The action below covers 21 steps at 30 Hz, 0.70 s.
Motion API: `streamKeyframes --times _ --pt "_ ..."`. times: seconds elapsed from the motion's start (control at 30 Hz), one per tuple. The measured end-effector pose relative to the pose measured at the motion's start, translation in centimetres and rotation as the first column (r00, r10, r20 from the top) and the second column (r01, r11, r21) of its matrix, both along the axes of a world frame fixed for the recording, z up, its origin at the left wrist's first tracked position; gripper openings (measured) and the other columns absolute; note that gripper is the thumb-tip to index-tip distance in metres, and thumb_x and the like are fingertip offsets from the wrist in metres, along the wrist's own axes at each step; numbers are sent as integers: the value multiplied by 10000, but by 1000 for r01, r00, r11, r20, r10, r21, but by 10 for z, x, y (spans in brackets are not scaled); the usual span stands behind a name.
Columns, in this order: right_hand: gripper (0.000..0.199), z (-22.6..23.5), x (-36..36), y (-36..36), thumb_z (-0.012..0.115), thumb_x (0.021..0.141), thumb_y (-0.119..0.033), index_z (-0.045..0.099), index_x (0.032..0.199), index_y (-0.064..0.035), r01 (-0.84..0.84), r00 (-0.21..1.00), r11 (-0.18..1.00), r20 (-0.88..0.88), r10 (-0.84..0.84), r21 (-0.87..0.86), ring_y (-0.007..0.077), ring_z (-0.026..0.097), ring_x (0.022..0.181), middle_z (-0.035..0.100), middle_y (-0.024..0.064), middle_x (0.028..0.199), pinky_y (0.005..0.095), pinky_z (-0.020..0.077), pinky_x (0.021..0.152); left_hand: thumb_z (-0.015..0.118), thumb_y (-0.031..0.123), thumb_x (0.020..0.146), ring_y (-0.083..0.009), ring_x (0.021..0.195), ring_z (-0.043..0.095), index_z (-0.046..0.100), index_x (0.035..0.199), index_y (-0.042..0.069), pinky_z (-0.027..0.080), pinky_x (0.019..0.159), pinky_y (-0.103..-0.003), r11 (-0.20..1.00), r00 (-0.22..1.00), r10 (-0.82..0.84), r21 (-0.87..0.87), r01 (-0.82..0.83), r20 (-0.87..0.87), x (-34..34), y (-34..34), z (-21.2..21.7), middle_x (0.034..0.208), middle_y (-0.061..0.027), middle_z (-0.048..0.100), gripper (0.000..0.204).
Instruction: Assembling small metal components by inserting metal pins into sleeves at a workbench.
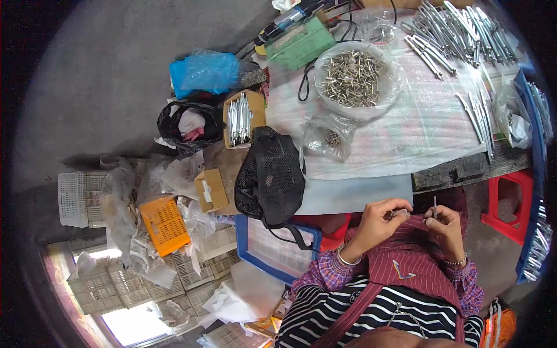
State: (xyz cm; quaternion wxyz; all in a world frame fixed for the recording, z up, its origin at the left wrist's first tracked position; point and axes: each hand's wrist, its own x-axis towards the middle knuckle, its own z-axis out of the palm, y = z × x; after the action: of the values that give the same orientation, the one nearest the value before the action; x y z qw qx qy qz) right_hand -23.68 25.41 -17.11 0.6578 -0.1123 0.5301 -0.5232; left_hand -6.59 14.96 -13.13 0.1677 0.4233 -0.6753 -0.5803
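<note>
small metal piece: a thin metal pin or rod stands upright in the right hand, over the lap and just below the desk edge.
left hand: the left hand is pinched shut on a small silvery part at its fingertips; what kind of part is too small to tell.
right hand: fingers closed around the pin, tip pointing up, a bracelet at the wrist.
gap between hands: near each other but not touching, both level, just on the near side of the desk.
step in hand: it looks to me like a fitting step, one small part about to be joined to the pin, with both pieces already picked up.
next move calls for: i'd judge the two fingertips must be brought together and the part lined up with the pin's end; that needs a steady, fine grip, since both pieces are tiny.
on the desk: a clear bag of short metal pins sits on the foam sheet near the desk's middle; a heap of long metal rods lies at its far right corner.
desk's left end: a black mesh bag hangs over the edge, with a box of rods just beyond it.
desk's right end: a red stool stands below it.
</note>
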Motion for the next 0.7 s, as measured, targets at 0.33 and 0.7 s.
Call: streamKeyframes --times 0.33,0.7 --pt "136 12 3 -3 648 747 -53 614 873 -15 87 993 996 -79 -88 -21 45 485 627 582 -10 754 187 378 545 626 21 771 -45 665 571 643 902 6 444 576 -179 962 964 2 264 70 -264 -17 0 -11 755 -20 646 133" --pt "138 20 7 -12 654 769 -84 613 896 -48 123 992 986 1 -123 -112 24 473 562 620 -5 765 161 334 479 638 -53 723 -27 605 486 636 880 -1 363 522 -150 972 972 9 229 46 -235 -20 -6 -10 773 13 598 165"
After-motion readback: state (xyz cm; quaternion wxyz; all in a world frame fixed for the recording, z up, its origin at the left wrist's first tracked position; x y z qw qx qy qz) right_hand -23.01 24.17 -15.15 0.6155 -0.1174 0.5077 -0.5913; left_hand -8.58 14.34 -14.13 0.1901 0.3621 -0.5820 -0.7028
